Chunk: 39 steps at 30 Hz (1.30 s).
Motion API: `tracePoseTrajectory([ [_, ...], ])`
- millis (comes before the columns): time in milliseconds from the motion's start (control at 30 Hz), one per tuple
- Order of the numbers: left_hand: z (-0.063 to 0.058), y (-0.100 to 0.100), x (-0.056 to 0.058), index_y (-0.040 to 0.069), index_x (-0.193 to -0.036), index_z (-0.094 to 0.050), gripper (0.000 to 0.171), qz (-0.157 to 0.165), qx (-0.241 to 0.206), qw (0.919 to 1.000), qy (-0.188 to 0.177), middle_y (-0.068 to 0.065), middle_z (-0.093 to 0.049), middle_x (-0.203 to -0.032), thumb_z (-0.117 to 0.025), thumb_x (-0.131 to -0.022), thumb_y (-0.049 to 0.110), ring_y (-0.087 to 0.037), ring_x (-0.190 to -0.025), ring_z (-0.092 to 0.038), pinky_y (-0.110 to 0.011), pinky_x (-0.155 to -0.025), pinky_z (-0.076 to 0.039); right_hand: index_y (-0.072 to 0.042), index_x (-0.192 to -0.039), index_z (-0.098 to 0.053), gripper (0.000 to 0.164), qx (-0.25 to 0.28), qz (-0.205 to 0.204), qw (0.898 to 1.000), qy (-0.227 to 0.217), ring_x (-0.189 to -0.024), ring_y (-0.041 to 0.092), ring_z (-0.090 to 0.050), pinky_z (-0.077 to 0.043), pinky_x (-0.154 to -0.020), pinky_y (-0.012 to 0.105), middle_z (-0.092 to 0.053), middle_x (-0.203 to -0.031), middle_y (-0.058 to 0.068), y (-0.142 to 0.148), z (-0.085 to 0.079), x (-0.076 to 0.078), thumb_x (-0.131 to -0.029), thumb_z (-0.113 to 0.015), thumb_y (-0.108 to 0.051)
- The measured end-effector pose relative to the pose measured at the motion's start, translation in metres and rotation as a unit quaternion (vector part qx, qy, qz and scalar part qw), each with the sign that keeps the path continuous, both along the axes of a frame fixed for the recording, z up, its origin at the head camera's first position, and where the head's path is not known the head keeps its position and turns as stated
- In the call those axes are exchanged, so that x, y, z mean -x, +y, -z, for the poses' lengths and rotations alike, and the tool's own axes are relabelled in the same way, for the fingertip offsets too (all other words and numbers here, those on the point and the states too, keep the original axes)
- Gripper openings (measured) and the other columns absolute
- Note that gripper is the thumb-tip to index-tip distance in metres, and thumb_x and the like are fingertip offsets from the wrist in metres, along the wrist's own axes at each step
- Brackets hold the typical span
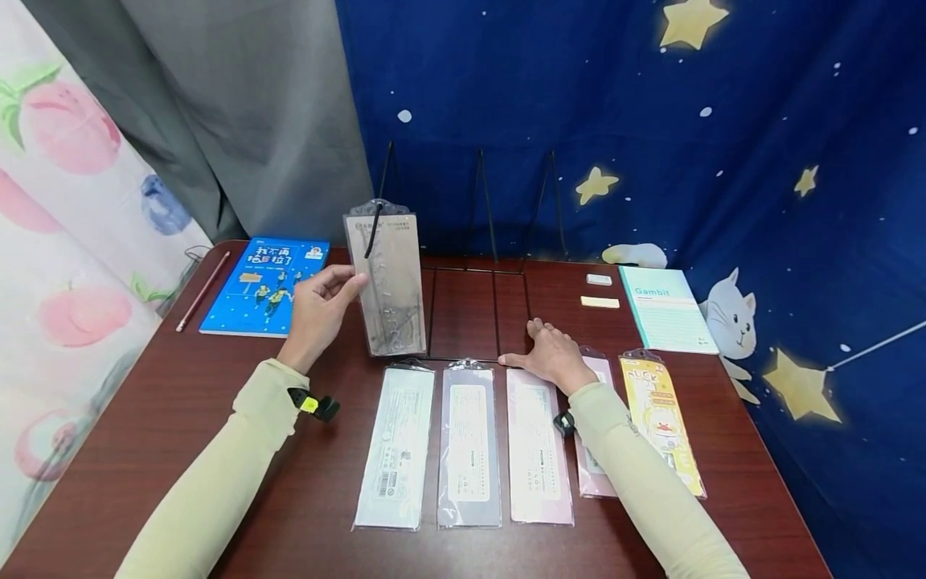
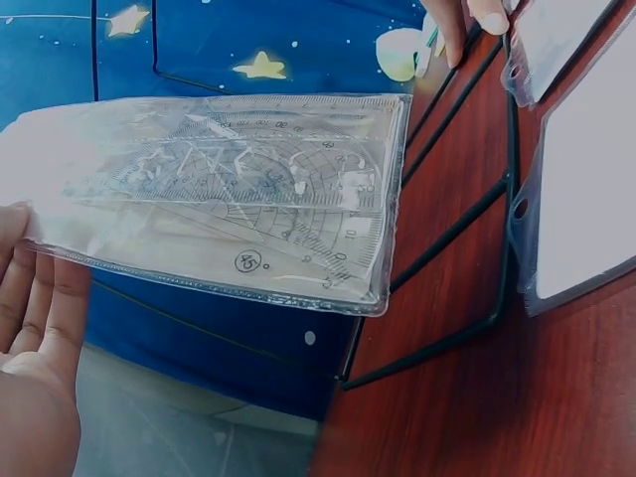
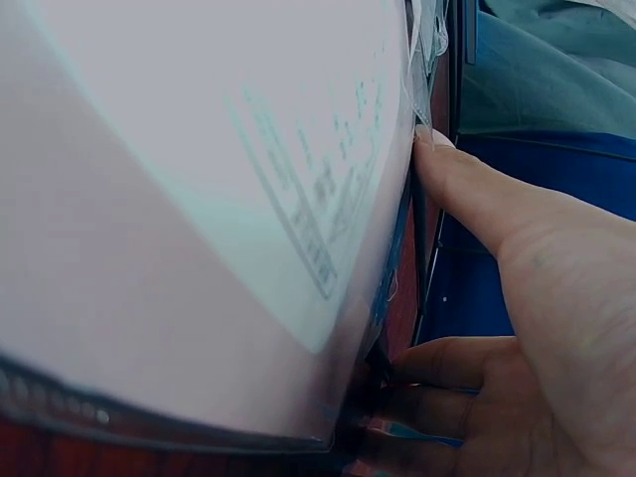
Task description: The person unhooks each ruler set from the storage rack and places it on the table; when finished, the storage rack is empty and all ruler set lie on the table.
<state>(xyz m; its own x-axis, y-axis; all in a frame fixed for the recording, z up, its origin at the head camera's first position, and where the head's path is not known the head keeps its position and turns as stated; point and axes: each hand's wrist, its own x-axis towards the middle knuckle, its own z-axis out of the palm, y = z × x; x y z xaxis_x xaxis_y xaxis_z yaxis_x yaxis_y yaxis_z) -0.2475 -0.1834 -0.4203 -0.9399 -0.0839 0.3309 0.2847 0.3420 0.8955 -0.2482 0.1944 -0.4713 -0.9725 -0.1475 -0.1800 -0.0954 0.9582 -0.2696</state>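
Observation:
My left hand (image 1: pixel 318 310) pinches the left edge of a ruler set in a clear plastic sleeve (image 1: pixel 391 281). The set hangs upright, with the left hook of a black wire rack (image 1: pixel 497 314) through its top tab. In the left wrist view, a protractor and ruler markings show through the sleeve (image 2: pixel 298 199). My right hand (image 1: pixel 553 354) rests at the front right corner of the rack's base, thumb and fingers spread along the wires. Just under that hand lies a pink packet (image 1: pixel 538 450); in the right wrist view the packet (image 3: pixel 199 199) fills the left side.
More flat packets lie along the front: pale green (image 1: pixel 394 450), grey (image 1: pixel 469 450), another pink (image 1: pixel 595 474) and yellow (image 1: pixel 661 418). A blue book (image 1: pixel 264 285) and pencil (image 1: pixel 202 292) lie left. Two small erasers (image 1: pixel 599 302) and a notebook (image 1: pixel 669 310) lie right. Curtains hang behind.

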Motion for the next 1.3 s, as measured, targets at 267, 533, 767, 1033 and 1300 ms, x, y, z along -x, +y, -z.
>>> tracePoseTrajectory([
  [267,0.004,-0.003,-0.016,0.004,-0.119,-0.074,0.038,-0.001,0.002,1.0,0.0,0.024,-0.069,-0.092,-0.071,-0.099,0.037,-0.01,-0.085,-0.065,-0.012,-0.075,-0.052,-0.001,-0.158,-0.039,0.106,-0.001,-0.001,1.0,-0.005,-0.152,0.044,-0.037,-0.036,-0.12,0.06,-0.038,-0.164,0.023,0.0,-0.001,-0.001,-0.084,-0.075,-0.067],
  [533,0.004,-0.007,-0.037,0.004,-0.119,-0.074,0.032,0.012,0.0,0.9999,-0.004,0.025,-0.07,-0.094,-0.071,-0.1,0.029,-0.009,-0.086,-0.066,-0.012,-0.077,-0.053,-0.001,-0.159,-0.038,0.106,-0.001,0.0,1.0,-0.003,-0.151,0.045,-0.039,-0.037,-0.119,0.06,-0.039,-0.163,0.024,-0.001,-0.001,-0.002,-0.085,-0.074,-0.067],
  [767,0.004,-0.009,-0.054,0.006,-0.118,-0.075,0.027,0.017,0.004,0.9997,-0.019,0.024,-0.07,-0.093,-0.071,-0.1,0.025,-0.015,-0.085,-0.064,-0.014,-0.076,-0.053,0.0,-0.158,-0.039,0.105,0.001,-0.001,1.0,0.0,-0.15,0.045,-0.04,-0.037,-0.118,0.061,-0.039,-0.163,0.025,-0.002,-0.002,-0.003,-0.085,-0.075,-0.066],
  [1033,0.0,-0.011,-0.076,0.008,-0.116,-0.076,0.023,0.015,0.022,0.9995,-0.018,0.021,-0.07,-0.091,-0.072,-0.099,0.023,-0.015,-0.078,-0.058,-0.021,-0.067,-0.052,-0.001,-0.159,-0.038,0.106,0.007,0.001,1.0,-0.005,-0.15,0.045,-0.04,-0.037,-0.119,0.061,-0.039,-0.163,0.025,0.0,-0.001,-0.002,-0.084,-0.075,-0.066],
  [1300,-0.004,-0.011,-0.092,0.007,-0.112,-0.077,0.018,0.01,0.03,0.9994,-0.01,0.016,-0.068,-0.083,-0.073,-0.098,0.018,-0.012,-0.07,-0.053,-0.022,-0.061,-0.047,0.0,-0.159,-0.037,0.106,0.002,-0.003,1.0,-0.006,-0.151,0.045,-0.039,-0.036,-0.119,0.06,-0.038,-0.163,0.025,0.001,-0.001,-0.001,-0.085,-0.073,-0.067],
])
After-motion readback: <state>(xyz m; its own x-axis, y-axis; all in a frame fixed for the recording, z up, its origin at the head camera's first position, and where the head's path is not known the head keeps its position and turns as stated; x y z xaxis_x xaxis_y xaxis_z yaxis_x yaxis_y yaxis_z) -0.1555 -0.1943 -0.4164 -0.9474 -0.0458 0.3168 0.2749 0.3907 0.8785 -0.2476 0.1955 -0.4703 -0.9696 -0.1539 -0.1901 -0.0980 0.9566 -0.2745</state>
